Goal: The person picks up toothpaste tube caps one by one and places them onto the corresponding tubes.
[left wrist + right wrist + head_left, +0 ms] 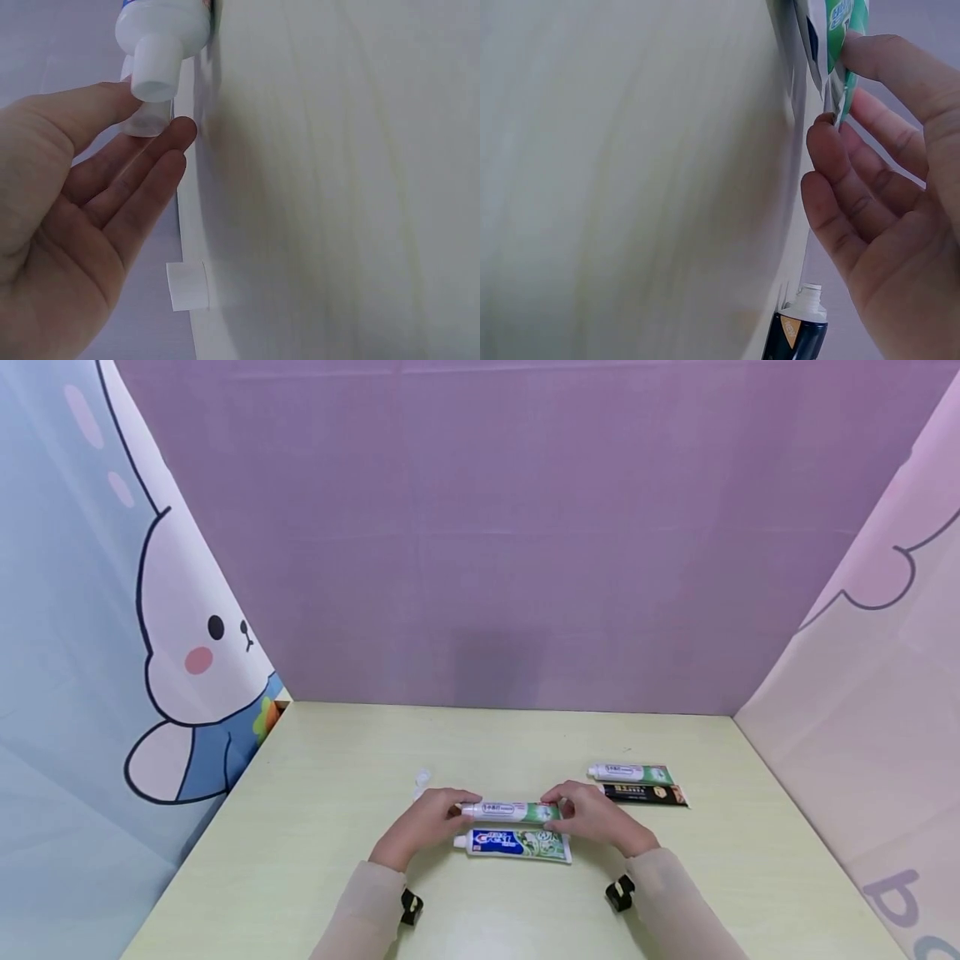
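Note:
A white-and-green toothpaste tube lies crosswise between the two hands, its cap to the left. At the cap end, my left hand pinches it between thumb and fingers. My right hand pinches the flat crimped end, with the thumb on the green part in the right wrist view. Just in front of it lies a blue, white and green Crest toothpaste tube, cap also to the left. In the left wrist view the Crest tube's white cap partly covers the held tube's cap.
Behind the right hand, a smaller white-and-green toothpaste tube and a black toothpaste tube lie side by side. Small white pieces lie beyond the left hand. A purple cloth hangs at the table's back edge.

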{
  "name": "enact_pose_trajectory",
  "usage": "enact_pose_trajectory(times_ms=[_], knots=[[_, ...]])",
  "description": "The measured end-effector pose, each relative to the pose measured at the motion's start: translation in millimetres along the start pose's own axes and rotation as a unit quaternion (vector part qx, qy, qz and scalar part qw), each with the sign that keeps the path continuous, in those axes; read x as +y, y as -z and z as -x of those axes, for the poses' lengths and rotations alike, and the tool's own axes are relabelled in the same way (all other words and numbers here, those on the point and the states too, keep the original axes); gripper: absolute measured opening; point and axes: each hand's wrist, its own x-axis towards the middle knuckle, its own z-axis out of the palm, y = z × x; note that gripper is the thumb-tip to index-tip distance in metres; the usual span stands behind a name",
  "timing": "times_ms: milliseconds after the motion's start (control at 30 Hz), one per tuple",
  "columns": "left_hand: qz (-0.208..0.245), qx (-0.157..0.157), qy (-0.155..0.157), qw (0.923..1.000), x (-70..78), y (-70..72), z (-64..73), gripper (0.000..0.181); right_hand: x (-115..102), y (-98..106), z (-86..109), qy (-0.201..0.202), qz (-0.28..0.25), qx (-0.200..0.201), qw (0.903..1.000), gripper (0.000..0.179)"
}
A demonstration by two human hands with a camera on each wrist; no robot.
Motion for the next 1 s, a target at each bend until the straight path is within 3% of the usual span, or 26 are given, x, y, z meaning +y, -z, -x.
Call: enact_pose_trajectory(times_ms=[567,1000], knots=[[-0.033,0.003,-0.002,0.9995,-3.2,-0.4,0.3,0.031,1.8,-1.1,-2.7,-0.025,-0.052,-0.011,0.9982,0.034],[-0.05,0.01,-0.007,0.9987,-0.8,1.2,2.2,0.031,1.1,-1.5,-2.4,-0.014,-0.048,-0.013,0.9987,0.033]])
